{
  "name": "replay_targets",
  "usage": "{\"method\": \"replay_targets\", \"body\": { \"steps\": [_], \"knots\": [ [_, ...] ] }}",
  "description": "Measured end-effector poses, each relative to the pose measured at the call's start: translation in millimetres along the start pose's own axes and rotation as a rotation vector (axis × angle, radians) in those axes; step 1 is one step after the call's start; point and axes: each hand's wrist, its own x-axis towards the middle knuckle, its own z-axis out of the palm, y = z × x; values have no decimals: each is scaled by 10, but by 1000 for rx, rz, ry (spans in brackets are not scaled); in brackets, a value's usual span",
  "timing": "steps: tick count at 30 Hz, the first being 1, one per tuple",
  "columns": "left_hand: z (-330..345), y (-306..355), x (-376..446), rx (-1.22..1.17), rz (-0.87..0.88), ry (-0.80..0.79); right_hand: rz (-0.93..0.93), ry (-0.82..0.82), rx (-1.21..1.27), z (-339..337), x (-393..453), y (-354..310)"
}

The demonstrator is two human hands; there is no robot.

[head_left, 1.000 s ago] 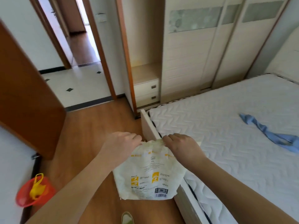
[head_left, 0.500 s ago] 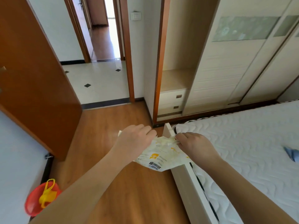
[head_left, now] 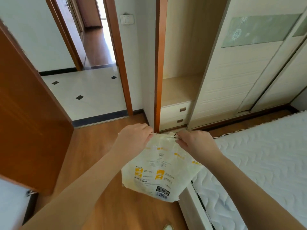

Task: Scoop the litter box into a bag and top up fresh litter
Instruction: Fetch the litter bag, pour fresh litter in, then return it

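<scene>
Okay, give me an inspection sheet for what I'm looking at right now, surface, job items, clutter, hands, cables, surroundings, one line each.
Surface: wooden floor; white quilted mattress at right.
Job's things: cream bag with yellow print and a barcode, held in the air by its top edge; no litter box or scoop seen.
Clutter: nothing seen.
Grippers: left hand and right hand each pinch the bag's top edge.
Cables: nothing seen.
Surroundings: open wooden door, tiled hallway, wall switch, wardrobe with two drawers and sliding doors.
</scene>
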Motion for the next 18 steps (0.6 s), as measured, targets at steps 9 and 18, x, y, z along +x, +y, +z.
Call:
{"method": "replay_targets", "body": {
  "steps": [9,18],
  "knots": [
    [454,-705,1150,-94,-59,-167,93,-201,77,361,1030,568],
    [1043,-1715,2376,-185,155,-117,244,-244,-73,931,2191,1045]
  ]
}}
